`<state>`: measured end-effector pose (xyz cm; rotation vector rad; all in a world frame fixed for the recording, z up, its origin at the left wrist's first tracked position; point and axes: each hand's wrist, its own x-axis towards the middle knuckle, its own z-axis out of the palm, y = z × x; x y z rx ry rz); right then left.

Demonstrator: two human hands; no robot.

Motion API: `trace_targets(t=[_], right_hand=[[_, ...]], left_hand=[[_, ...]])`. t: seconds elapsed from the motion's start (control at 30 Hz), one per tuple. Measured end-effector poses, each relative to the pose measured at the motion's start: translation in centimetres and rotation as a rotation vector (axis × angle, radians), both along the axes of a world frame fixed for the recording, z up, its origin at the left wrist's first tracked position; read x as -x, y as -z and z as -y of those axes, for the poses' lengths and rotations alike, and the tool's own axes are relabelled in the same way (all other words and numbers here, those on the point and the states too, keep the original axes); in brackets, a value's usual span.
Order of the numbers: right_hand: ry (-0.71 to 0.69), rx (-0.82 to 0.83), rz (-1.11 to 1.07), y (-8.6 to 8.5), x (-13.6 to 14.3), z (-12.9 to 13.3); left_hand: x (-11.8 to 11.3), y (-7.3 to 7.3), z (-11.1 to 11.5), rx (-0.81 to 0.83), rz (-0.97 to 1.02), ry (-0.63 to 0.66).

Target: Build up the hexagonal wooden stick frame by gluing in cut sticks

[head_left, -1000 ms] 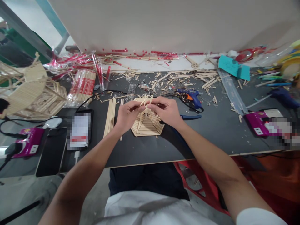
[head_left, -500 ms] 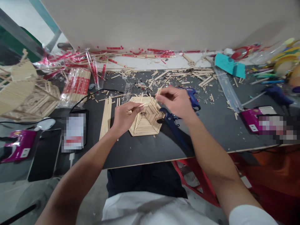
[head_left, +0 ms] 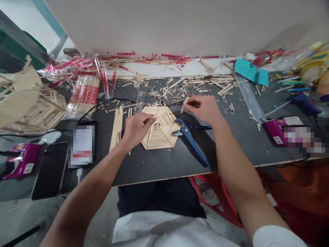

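On the table lies a hexagonal panel of wooden sticks (head_left: pixel 160 143), built in rings around a small central hole. Over its left side, my left hand (head_left: pixel 137 128) pinches a thin wooden stick (head_left: pixel 155 116). Beyond the panel's upper right, my right hand (head_left: pixel 203 107) is closed on short wooden sticks (head_left: pixel 184 105), clear of the panel; their exact number is hard to tell. A blue-handled cutter (head_left: pixel 192 145) rests with its jaws at the panel's right edge. Long wooden sticks (head_left: pixel 117 129) lie left of the panel.
Stick offcuts (head_left: pixel 195 82) litter the back of the table. At left are a packaged chopstick bundle (head_left: pixel 83 91), a stick-built structure (head_left: pixel 23 97), a lit phone (head_left: pixel 81 145) and a dark phone (head_left: pixel 50 171). A purple power strip (head_left: pixel 275 132) and blue glue gun (head_left: pixel 305 106) are at right.
My right hand has moved right, away from the panel, with the short sticks in its fingers. The cutter is now more exposed. My left hand stays nearly in place.
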<state>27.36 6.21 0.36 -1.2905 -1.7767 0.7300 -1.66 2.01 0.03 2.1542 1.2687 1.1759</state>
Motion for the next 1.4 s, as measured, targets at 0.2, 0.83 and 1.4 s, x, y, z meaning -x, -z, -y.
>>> trace_targets(t=[0.2, 0.83, 1.4], right_hand=[[-0.017, 0.020, -0.020, 0.1, -0.4, -0.1], [0.068, 0.165, -0.266, 0.4, -0.4, -0.7], [0.093, 0.145, -0.188, 0.0, 0.2, -0.2]], left_hand=[[0.1, 0.1, 0.0, -0.028, -0.038, 0.026], [0.3, 0.9, -0.1, 0.295, 0.182, -0.046], [0.2, 0.2, -0.2, 0.345, 0.217, -0.025]])
